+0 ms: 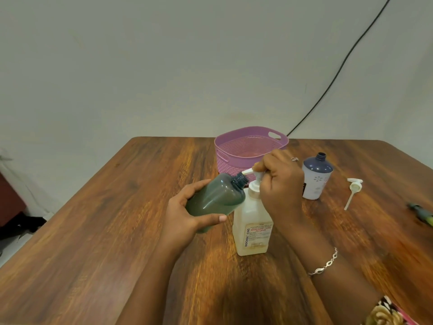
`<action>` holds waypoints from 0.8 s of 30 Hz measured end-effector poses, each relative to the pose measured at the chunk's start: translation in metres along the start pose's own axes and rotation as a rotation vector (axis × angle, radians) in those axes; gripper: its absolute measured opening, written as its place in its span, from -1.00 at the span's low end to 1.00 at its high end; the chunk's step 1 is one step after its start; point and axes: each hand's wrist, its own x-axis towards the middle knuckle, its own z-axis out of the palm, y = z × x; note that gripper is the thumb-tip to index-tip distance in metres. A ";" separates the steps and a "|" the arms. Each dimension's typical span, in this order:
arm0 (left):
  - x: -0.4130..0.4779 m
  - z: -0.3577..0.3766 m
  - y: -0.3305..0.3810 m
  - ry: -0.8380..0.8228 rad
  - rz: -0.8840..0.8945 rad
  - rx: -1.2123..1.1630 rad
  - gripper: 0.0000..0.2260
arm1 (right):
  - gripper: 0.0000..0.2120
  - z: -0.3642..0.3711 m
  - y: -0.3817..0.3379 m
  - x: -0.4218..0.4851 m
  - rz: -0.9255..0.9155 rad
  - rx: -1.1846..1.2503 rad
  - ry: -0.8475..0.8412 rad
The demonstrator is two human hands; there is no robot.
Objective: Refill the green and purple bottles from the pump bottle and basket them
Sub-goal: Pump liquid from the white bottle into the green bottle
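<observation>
My left hand (187,214) grips the green bottle (218,198), tilted with its open neck up against the white spout of the pump bottle (253,221). The pump bottle stands upright on the wooden table (117,231), pale with a printed label. My right hand (281,184) covers the pump head, fingers curled round it. The purple bottle (316,177), uncapped with a white lower half, stands to the right. Behind them sits the pink basket (236,146); nothing shows inside it.
A white cap with a dip tube (353,188) lies right of the purple bottle. A dark green object (421,214) lies blurred at the table's right edge. A black cable (339,66) runs down the wall behind the basket.
</observation>
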 end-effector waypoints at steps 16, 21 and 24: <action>0.002 0.000 0.001 -0.013 0.009 -0.017 -0.30 | -0.80 0.005 -0.002 0.000 -0.019 -0.057 -0.011; 0.002 0.003 0.002 -0.036 0.012 0.002 -0.30 | -0.84 0.009 0.003 -0.011 -0.054 -0.112 0.017; 0.003 0.003 0.003 -0.046 0.011 0.005 -0.33 | -0.82 0.002 0.002 -0.008 -0.036 -0.055 0.001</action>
